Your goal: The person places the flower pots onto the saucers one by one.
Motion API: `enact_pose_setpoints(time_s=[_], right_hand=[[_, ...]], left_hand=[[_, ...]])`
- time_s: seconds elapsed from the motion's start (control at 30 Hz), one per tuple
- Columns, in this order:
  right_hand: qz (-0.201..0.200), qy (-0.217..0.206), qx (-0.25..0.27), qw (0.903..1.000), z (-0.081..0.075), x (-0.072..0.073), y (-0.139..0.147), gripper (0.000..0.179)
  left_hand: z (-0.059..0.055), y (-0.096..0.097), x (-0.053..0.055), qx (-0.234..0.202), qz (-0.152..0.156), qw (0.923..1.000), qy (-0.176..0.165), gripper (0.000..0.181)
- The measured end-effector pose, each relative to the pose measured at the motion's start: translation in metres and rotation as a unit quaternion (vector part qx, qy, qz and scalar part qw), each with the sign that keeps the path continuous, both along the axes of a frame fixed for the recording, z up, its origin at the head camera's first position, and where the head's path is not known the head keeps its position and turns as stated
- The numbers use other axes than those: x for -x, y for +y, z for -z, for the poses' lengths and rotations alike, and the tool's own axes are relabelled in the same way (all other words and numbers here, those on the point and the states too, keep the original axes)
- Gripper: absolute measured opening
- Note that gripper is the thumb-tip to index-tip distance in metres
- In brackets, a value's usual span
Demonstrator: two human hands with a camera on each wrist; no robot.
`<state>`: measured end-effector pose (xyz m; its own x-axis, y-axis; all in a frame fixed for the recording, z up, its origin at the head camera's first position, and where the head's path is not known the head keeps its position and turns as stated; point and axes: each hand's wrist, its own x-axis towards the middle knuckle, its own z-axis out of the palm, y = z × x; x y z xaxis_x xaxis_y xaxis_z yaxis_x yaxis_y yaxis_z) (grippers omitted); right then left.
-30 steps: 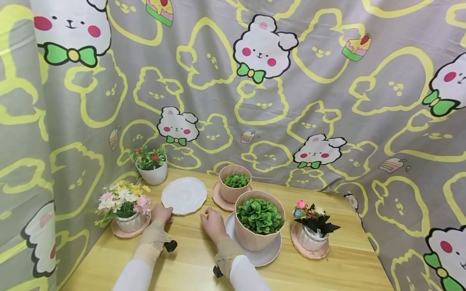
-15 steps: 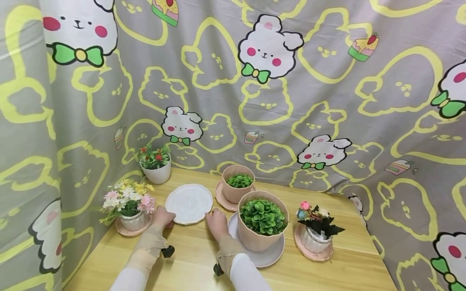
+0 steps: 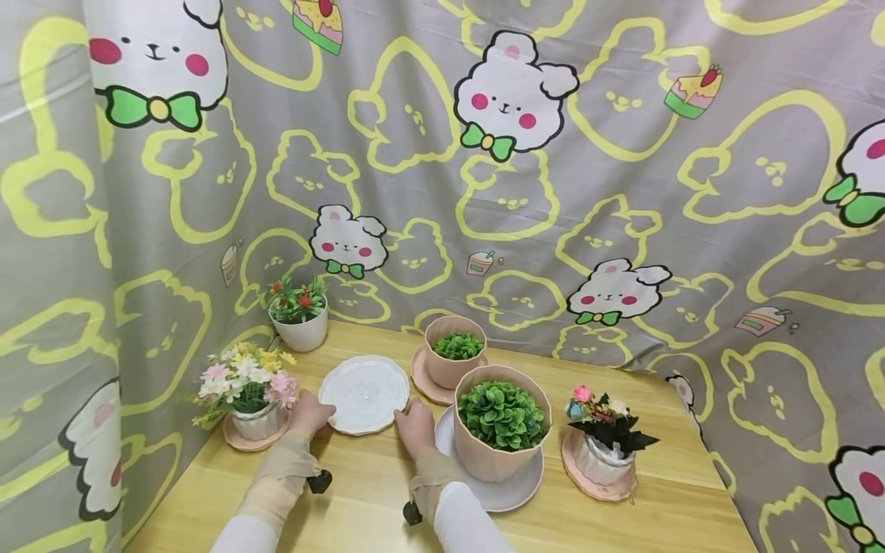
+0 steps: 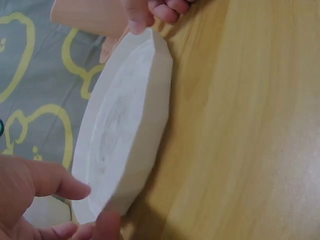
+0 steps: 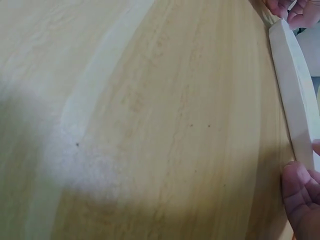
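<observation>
A round white plant saucer [image 3: 362,393] with a scalloped rim lies low over the wooden table, between both hands. My left hand [image 3: 313,415] pinches its near left rim; in the left wrist view the thumb [image 4: 75,189] is over the rim of the saucer [image 4: 120,115] and the other fingers are at its outer side. On the near right rim, my right hand [image 3: 416,427] pinches the edge; the right wrist view shows its fingertips [image 5: 299,175] against the saucer's side wall [image 5: 292,90]. Part of the left hand's fingers is hidden in the head view.
Left of the saucer stand a flower pot [image 3: 257,422] on a pink saucer and a white pot [image 3: 304,332] with red flowers. Pink pots, one large [image 3: 499,455] and one smaller [image 3: 452,372], are right of it. A dark-leaved flower pot [image 3: 603,461] stands far right.
The white saucer has slid toward me, away from the back curtain. My right hand has come to its rim, and both hands now grip it.
</observation>
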<state>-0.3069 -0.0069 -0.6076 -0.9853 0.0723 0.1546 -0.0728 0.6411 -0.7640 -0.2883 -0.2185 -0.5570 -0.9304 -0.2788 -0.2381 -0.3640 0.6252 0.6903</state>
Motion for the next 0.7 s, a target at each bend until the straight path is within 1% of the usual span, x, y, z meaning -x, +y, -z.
enact_pose_setpoints(time_s=[0.07, 0.13, 0.2, 0.3, 0.4, 0.47, 0.57, 0.7], right_hand=[[0.002, -0.011, 0.009, 0.9999, 0.0, 0.0, 0.001, 0.027], [0.003, -0.021, 0.011, 0.9997, -0.001, 0.001, 0.001, 0.028], [0.006, -0.028, 0.01, 0.9995, -0.002, 0.001, 0.001, 0.028], [0.011, -0.035, -0.001, 0.9993, -0.003, 0.002, 0.002, 0.029], [0.014, -0.041, -0.011, 0.999, -0.003, 0.003, 0.002, 0.029], [0.016, -0.04, -0.015, 0.999, -0.004, 0.003, 0.001, 0.029], [0.018, -0.037, -0.012, 0.9991, -0.004, 0.003, 0.001, 0.029], [0.013, -0.039, -0.007, 0.9992, -0.005, 0.003, -0.001, 0.029]], left_hand=[[-0.003, 0.001, 0.001, -0.001, -0.003, 0.9999, 0.014, 0.056], [-0.005, 0.004, 0.002, -0.022, -0.009, 0.9993, 0.028, 0.049], [-0.008, 0.007, 0.004, -0.033, -0.011, 0.9986, 0.041, 0.044], [-0.012, 0.013, 0.01, -0.053, -0.018, 0.9968, 0.057, 0.043], [-0.019, 0.019, 0.017, -0.064, -0.03, 0.9948, 0.073, 0.043], [-0.025, 0.023, 0.023, -0.07, -0.04, 0.9929, 0.088, 0.043], [-0.038, 0.027, 0.032, -0.069, -0.049, 0.9898, 0.114, 0.041], [-0.057, 0.028, 0.045, -0.048, -0.055, 0.9846, 0.159, 0.039]])
